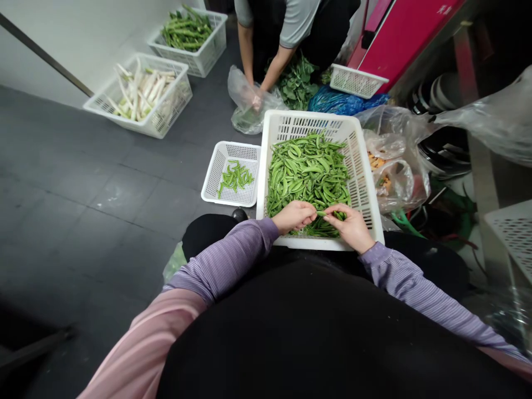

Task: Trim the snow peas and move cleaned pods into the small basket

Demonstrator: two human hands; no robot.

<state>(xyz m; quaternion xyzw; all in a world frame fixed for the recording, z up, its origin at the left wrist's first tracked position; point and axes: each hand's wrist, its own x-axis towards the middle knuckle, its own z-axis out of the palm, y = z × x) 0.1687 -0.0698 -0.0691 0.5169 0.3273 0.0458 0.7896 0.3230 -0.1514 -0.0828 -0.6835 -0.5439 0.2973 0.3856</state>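
Note:
A large white basket (pixel 361 183) stands in front of my body, heaped with green pea pods (pixel 307 166). Over its near part, my left hand (pixel 296 216) and my right hand (pixel 348 223) come close together. Between their fingertips runs one green pod (pixel 321 214), pinched by both hands. The fingers of my left hand are curled in, while my right thumb and forefinger hold the pod's other end. Just left of the large basket, a small white basket (pixel 210 180) holds a loose pile of pods (pixel 235 177).
Another person's hands (pixel 256 98) work in a clear bag (pixel 245 119) beyond the baskets, beside leafy greens (pixel 298 83). Two white crates (pixel 166 119) of vegetables stand at upper left. Plastic bags (pixel 401 177) and a blue bag (pixel 338 101) lie right and behind.

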